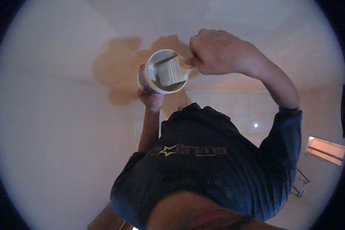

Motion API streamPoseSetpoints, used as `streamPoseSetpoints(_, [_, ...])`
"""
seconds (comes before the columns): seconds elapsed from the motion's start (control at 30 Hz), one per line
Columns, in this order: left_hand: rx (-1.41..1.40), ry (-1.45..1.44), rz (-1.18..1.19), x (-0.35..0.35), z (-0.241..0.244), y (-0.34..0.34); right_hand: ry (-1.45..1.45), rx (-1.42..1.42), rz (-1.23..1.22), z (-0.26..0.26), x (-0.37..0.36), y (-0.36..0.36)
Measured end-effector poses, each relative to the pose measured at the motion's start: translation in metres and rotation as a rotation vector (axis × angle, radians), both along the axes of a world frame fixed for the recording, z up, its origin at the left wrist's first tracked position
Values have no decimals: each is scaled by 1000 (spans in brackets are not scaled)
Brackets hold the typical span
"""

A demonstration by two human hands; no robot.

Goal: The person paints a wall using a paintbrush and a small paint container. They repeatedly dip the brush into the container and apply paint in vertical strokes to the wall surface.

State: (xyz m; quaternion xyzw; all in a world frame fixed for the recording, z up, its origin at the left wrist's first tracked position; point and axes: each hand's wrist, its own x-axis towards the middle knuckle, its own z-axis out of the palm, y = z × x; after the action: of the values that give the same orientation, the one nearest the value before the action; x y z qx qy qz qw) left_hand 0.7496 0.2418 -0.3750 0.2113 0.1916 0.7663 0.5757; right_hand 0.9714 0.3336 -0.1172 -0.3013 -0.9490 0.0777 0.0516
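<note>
My left hand [151, 99] is wrapped around the outside of a small white-rimmed plastic tub [166, 92], upper centre, tilted so that its open mouth shows. A wide, flat paintbrush [171, 72] lies at the mouth, its pale bristles coated and pointing into the tub. My right hand [215, 51] is closed in a fist at the brush's handle end, to the right of the rim. Some light-coloured substance shows on the tub's inner wall; how full the tub is cannot be told. The fingers behind the tub are mostly hidden.
A pale, smooth wall surface [60, 115] spreads across the left and top, with shadows of the hands and tub on it. Light square tiles [233, 103] show beyond my dark shirt, with a bright spot. At the right are a lit rectangular opening [326, 151] and a metal frame [303, 184].
</note>
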Motion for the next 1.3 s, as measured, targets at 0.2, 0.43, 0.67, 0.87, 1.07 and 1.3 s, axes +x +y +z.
streamPoseSetpoints(0.2, [15, 308, 204, 16, 14, 2, 0, -306, 23, -10, -34, 9])
streamPoseSetpoints(0.43, [74, 242, 231, 22, 11, 18, 216, -420, -20, -21, -23, 4])
streamPoseSetpoints(0.67, [71, 218, 250, 44, 39, 34, 238, -458, -129, -22, 9, 7])
streamPoseSetpoints(0.87, [74, 149, 182, 53, 9, 43, 356, -538, -179, -31, 45, 7])
streamPoseSetpoints(1.07, [14, -26, 140, 56, 12, 41, 407, -549, -263, -42, 61, -5])
streamPoseSetpoints(1.3, [-105, -159, 90, 37, 15, 32, 521, -491, -266, -29, 66, -20])
